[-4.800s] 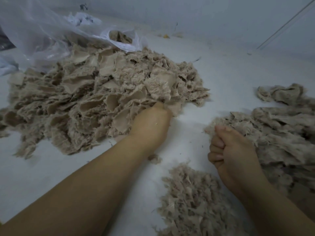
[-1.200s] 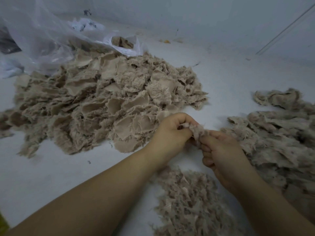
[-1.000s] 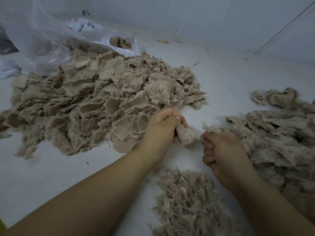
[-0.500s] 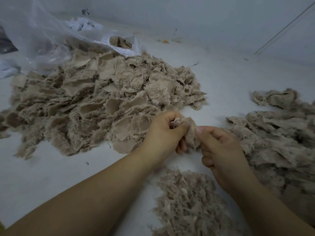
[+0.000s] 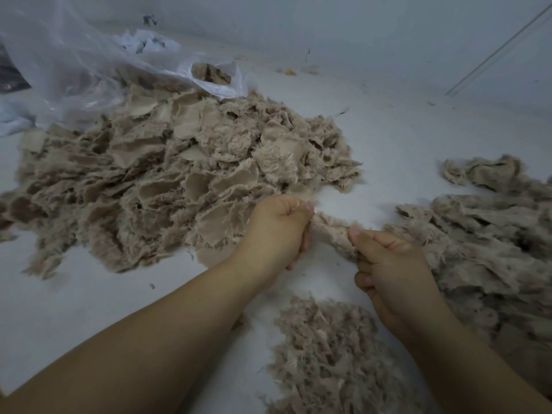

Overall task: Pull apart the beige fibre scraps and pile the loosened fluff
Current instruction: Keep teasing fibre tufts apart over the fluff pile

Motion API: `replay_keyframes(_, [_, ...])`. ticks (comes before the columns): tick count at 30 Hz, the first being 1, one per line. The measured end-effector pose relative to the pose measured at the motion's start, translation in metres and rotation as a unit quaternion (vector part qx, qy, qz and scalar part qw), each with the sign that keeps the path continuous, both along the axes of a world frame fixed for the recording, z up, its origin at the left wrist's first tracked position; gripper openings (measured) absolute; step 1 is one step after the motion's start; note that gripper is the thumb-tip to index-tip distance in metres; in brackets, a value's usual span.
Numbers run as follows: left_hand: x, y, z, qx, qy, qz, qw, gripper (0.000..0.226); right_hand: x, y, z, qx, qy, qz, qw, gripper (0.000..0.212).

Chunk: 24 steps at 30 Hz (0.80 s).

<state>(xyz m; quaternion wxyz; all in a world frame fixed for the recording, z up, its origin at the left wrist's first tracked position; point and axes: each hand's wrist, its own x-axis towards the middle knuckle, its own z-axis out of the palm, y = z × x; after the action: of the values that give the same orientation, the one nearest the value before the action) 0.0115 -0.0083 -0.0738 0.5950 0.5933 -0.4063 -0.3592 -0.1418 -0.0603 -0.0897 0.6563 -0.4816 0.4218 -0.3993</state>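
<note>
Beige fluffy fibre scrap (image 5: 330, 231) stretches between both hands above the white surface (image 5: 403, 138); the left hand (image 5: 276, 231) clenches one end, the right hand (image 5: 388, 261) pinches the other, just beyond a loosened fluff pile (image 5: 331, 354) at the near edge

Two bare forearms, entering from lower edge of view. No sleeves, gloves, watch or rings visible. Left hand (image 5: 276, 227) and right hand (image 5: 388, 264) both uncovered. Fingernails short, unpainted, plain where visible at thumb tips. Forearms bare up to frame edge; upper arms and clothing out of view.
</note>
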Motion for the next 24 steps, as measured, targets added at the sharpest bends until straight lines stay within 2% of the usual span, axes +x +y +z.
replay_keyframes(4, [0.003, 0.000, 0.000, 0.020, -0.027, 0.041, 0.999, 0.045, 0.000, 0.000, -0.001, -0.003, 0.001, -0.011, 1.000, 0.038])
replay_keyframes(7, [0.009, 0.001, 0.006, 0.025, -0.043, 0.063, 0.997, 0.041, -0.003, -0.003, 0.000, 0.032, -0.035, -0.035, 0.998, 0.036])
replay_keyframes(8, [0.014, 0.003, 0.008, 0.027, -0.051, 0.029, 0.998, 0.040, -0.004, -0.003, 0.000, 0.037, -0.046, -0.039, 0.997, 0.038])
replay_keyframes(9, [0.019, 0.005, 0.011, 0.040, -0.065, -0.052, 0.996, 0.039, -0.004, -0.003, 0.000, 0.031, -0.046, -0.039, 0.998, 0.041])
replay_keyframes(10, [0.022, 0.009, 0.015, 0.072, -0.089, -0.172, 0.978, 0.040, -0.003, -0.002, 0.000, 0.018, -0.036, -0.035, 0.999, 0.043])
replay_keyframes(11, [0.023, 0.013, 0.017, 0.111, -0.125, -0.291, 0.942, 0.046, -0.002, 0.000, 0.000, 0.004, -0.021, -0.030, 0.999, 0.041])
replay_keyframes(12, [0.022, 0.017, 0.017, 0.139, -0.166, -0.371, 0.903, 0.053, -0.001, 0.002, 0.000, -0.006, -0.010, -0.025, 1.000, 0.036])
replay_keyframes(13, [0.019, 0.018, 0.016, 0.149, -0.195, -0.395, 0.886, 0.056, -0.001, 0.002, -0.001, -0.010, -0.004, -0.020, 1.000, 0.034])
replay_keyframes(14, [0.015, 0.017, 0.014, 0.142, -0.207, -0.366, 0.896, 0.054, -0.001, 0.003, -0.001, -0.007, -0.003, -0.014, 1.000, 0.035])
replay_keyframes(15, [0.009, 0.015, 0.011, 0.124, -0.203, -0.309, 0.921, 0.053, -0.002, 0.003, -0.001, -0.006, -0.003, -0.008, 1.000, 0.034])
replay_keyframes(17, [0.001, 0.008, 0.004, 0.078, -0.148, -0.175, 0.970, 0.050, -0.003, 0.004, -0.001, -0.017, 0.001, 0.004, 1.000, 0.035])
replay_keyframes(18, [-0.002, 0.005, 0.001, 0.058, -0.114, -0.123, 0.984, 0.049, -0.001, 0.005, 0.001, -0.023, 0.002, 0.011, 1.000, 0.036])
replay_keyframes(24, [-0.010, -0.002, -0.004, -0.014, -0.036, -0.020, 0.999, 0.017, 0.001, 0.003, 0.000, -0.021, 0.014, 0.009, 1.000, 0.054])
